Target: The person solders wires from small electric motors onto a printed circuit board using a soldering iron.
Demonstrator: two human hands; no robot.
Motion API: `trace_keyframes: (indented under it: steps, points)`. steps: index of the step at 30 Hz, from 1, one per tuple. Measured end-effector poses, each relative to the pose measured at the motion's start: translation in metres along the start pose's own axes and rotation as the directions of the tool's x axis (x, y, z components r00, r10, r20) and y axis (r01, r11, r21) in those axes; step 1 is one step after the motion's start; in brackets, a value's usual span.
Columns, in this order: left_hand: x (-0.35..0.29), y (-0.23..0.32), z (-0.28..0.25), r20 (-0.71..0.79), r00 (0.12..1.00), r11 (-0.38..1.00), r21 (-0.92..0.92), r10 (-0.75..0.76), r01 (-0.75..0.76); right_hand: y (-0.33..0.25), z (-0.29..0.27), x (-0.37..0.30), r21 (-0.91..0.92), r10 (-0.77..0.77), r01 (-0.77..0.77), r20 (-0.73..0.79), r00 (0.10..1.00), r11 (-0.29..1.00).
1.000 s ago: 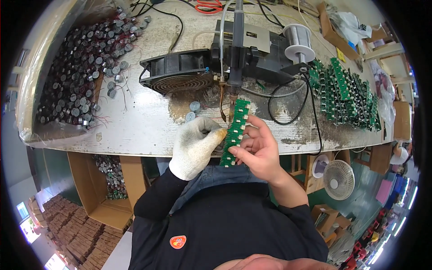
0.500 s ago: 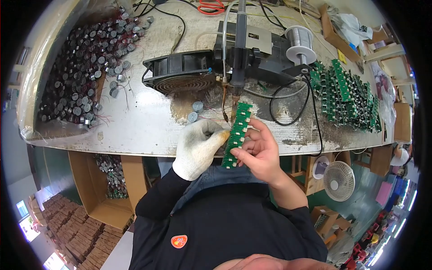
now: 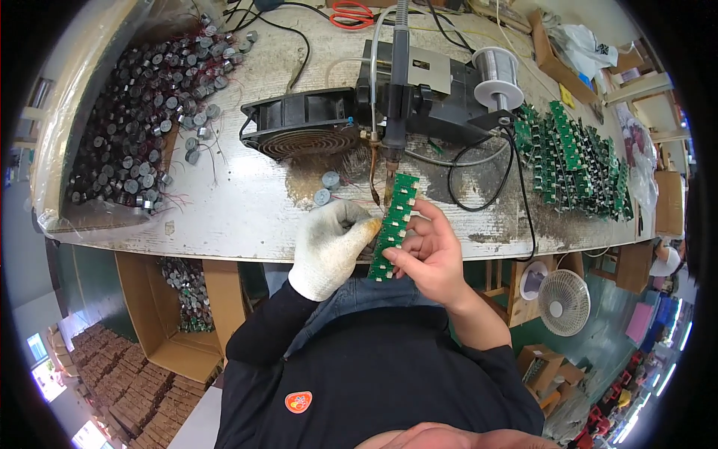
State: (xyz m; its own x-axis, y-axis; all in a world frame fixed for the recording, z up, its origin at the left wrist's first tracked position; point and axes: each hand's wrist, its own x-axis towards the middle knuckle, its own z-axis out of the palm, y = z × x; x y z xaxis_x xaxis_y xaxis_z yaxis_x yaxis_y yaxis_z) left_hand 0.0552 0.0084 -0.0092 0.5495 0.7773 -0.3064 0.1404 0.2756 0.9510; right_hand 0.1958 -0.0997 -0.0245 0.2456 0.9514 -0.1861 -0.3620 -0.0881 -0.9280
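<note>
My bare right hand (image 3: pixel 432 254) grips a long strip of green circuit boards (image 3: pixel 392 230) between thumb and fingers. The strip stands nearly upright in the picture, with small pale parts along its right edge. My left hand (image 3: pixel 329 243), in a white glove stained at the fingertips, is closed in a pinch against the strip's left edge; whatever lies inside the pinch is hidden. Just beyond the strip's far end, a soldering iron (image 3: pixel 396 112) points down from its stand, beside a thin metal tube (image 3: pixel 374 168). Two small round grey motors (image 3: pixel 326 188) lie beyond my left hand.
Many wired motors (image 3: pixel 142 127) are heaped at the left. A black fan (image 3: pixel 303 123) stands behind my hands, and a solder wire spool (image 3: pixel 497 75) sits farther right. Stacked green board strips (image 3: pixel 576 161) cover the right side. A cardboard box (image 3: pixel 176 322) stands below the table edge.
Both hands keep their hold, and the strip stays almost in place at the iron. The whole view has shifted very slightly.
</note>
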Motion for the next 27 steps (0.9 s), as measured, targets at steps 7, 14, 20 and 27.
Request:
trace_keyframes:
  steps: [7, 14, 20, 27]
  points:
    - [-0.001, -0.004, 0.0, -0.029, 0.999, 0.999, 0.032, 0.016, -0.015, 0.005, -0.001, -0.002, -0.017, 0.002, -0.002, 0.002, 1.0, 1.0]
    - [-0.003, -0.005, 0.0, -0.036, 0.995, 0.992, -0.095, -0.092, 0.088, 0.005, 0.0, -0.003, -0.032, 0.0, -0.001, -0.008, 1.0, 0.999]
    - [-0.004, -0.004, 0.004, -0.102, 0.995, 0.998, -0.067, 0.013, -0.02, 0.002, 0.003, -0.003, -0.028, -0.002, 0.002, -0.005, 1.0, 1.0]
    - [-0.004, 0.0, 0.005, -0.134, 0.988, 0.996, 0.028, 0.083, -0.08, 0.002, 0.003, -0.002, -0.039, -0.013, 0.013, -0.007, 1.0, 0.999]
